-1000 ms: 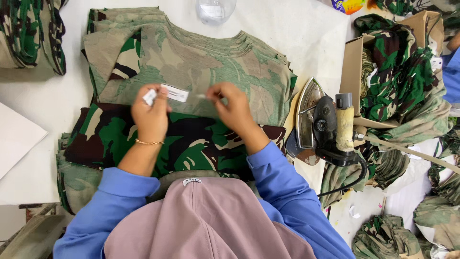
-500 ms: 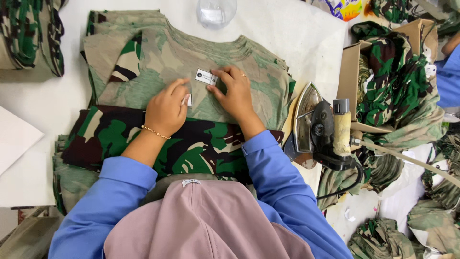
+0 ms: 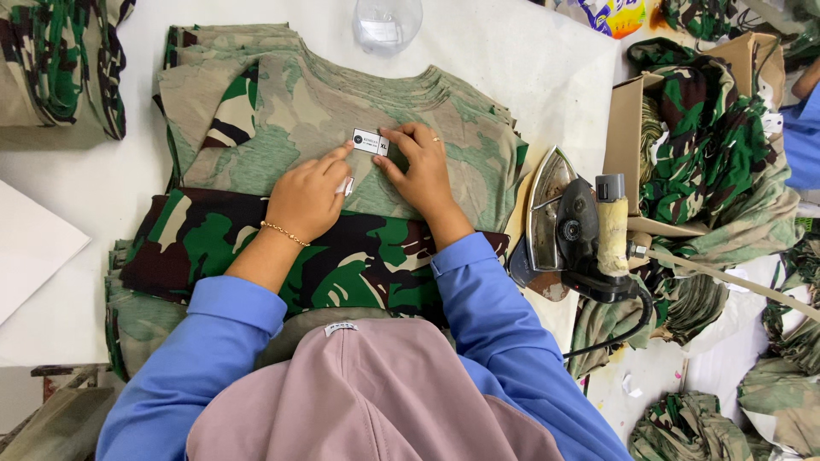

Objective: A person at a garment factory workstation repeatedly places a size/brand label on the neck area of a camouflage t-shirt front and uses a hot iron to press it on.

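A camouflage shirt lies inside out on top of a stack of like shirts on the white table. A small white size label sits on it below the neckline. My left hand touches the label's left end with its forefinger and has a small scrap of white paper tucked under its fingers. My right hand presses its fingertips on the label's right end. A darker camouflage garment lies across the stack under my wrists.
An electric iron rests on its side right of the stack, cord trailing down. A cardboard box of camouflage cloth stands at right. A clear plastic bottle is at the top edge. More folded camouflage lies top left, white paper at left.
Both hands carried the label from above the dark garment up to the shirt below the neckline and now press it flat there.
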